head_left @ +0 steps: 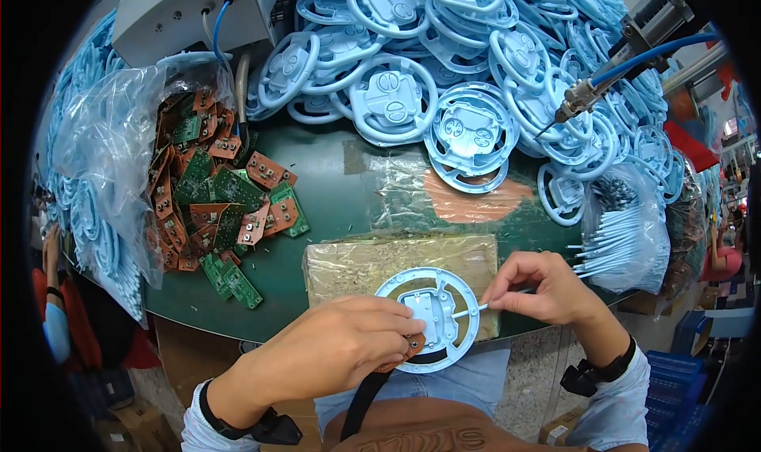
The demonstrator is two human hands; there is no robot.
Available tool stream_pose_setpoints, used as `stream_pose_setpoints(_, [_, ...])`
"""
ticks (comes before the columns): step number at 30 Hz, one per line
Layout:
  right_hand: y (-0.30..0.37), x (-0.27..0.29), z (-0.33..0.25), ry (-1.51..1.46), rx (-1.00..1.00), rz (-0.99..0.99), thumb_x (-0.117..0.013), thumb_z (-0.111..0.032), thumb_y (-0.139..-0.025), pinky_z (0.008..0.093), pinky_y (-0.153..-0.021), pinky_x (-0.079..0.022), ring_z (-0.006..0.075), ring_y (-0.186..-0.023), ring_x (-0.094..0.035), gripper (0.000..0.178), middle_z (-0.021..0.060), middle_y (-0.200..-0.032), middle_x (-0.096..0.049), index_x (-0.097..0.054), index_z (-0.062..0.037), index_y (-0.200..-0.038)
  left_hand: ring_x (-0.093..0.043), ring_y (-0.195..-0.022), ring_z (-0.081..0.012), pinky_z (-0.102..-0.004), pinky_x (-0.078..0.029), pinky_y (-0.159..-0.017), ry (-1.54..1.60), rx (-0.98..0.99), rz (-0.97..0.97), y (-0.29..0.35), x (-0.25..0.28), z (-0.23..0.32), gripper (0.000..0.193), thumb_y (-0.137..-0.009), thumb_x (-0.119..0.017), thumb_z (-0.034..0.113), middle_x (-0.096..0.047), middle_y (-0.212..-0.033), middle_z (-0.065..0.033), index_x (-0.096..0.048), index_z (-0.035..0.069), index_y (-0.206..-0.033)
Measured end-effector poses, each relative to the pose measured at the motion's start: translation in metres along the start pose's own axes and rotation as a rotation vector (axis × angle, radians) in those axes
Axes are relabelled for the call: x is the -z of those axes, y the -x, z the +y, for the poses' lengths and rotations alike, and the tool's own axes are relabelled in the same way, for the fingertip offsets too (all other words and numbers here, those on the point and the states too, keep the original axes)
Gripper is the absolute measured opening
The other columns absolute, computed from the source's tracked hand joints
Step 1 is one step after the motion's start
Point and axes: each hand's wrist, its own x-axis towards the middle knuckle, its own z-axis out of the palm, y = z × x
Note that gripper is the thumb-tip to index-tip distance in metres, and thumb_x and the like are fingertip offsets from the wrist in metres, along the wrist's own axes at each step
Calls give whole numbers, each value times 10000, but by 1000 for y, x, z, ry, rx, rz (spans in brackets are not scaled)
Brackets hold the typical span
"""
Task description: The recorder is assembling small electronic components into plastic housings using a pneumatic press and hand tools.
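Note:
A light-blue plastic toy steering wheel [434,316] lies over the near right part of a tape-covered block, its hollow inner side up. My left hand [341,339] rests on the left of the wheel, fingers curled on a brown circuit board [412,347] that shows partly beneath them at the wheel's lower left. Between thumb and forefinger, my right hand [539,288] pinches a thin light-blue plastic stick [480,308] at the wheel's right rim. The stick points inward across the rim toward the centre part.
The block [357,266] sits at the green table's [317,190] near edge. Brown and green circuit boards [226,202] spill from a plastic bag at left. Steering wheels [392,99] are heaped behind. A bag of blue sticks [626,242] stands right, below a tool [583,95] with a thin tip.

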Motion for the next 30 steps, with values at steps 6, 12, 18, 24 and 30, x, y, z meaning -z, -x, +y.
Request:
stream_pose_setpoints(6, [2,-19,-5,238,234,109,-741,-13,-822,294,-727,-568,142,-806,-692,161,65,-889,-704,-617,-9,-925,-651,-1062,-277,-380,-538,-878,9,16,36,1,-1,-1,162,-766,-714,75,-702,-1109,-70,-681,36,-920])
stream_pose_setpoints(12, [3,-15,-19,379,207,115,-756,-21,-805,276,-694,-567,165,-767,-702,185,74,-854,-694,-607,-20,-916,-666,-1042,-271,-370,-554,-839,-15,-2,1,-7,4,2,96,-722,-711,41,-711,-1090,-57,-671,67,-805])
stream_pose_setpoints(18, [9,-27,-13,412,231,171,-750,-34,-807,293,-697,-569,181,-767,-707,184,78,-842,-693,-611,-7,-925,-668,-1028,-278,-376,-551,-834,-26,-23,1,-7,3,1,82,-730,-707,43,-711,-1075,-63,-669,62,-801])
stream_pose_setpoints(24, [19,-34,-11,467,265,200,-724,8,-797,294,-690,-561,206,-784,-705,164,98,-858,-680,-624,-7,-925,-664,-1033,-289,-383,-550,-837,-14,-19,-24,-8,4,2,96,-729,-714,37,-710,-1062,-71,-672,54,-814])
stream_pose_setpoints(30, [18,-37,-9,501,341,226,-716,19,-795,300,-669,-559,221,-758,-690,161,103,-846,-663,-615,-10,-917,-669,-965,-285,-380,-526,-814,-131,117,326,-5,-10,24,148,-725,-752,30,-697,-1061,-93,-697,57,-860])
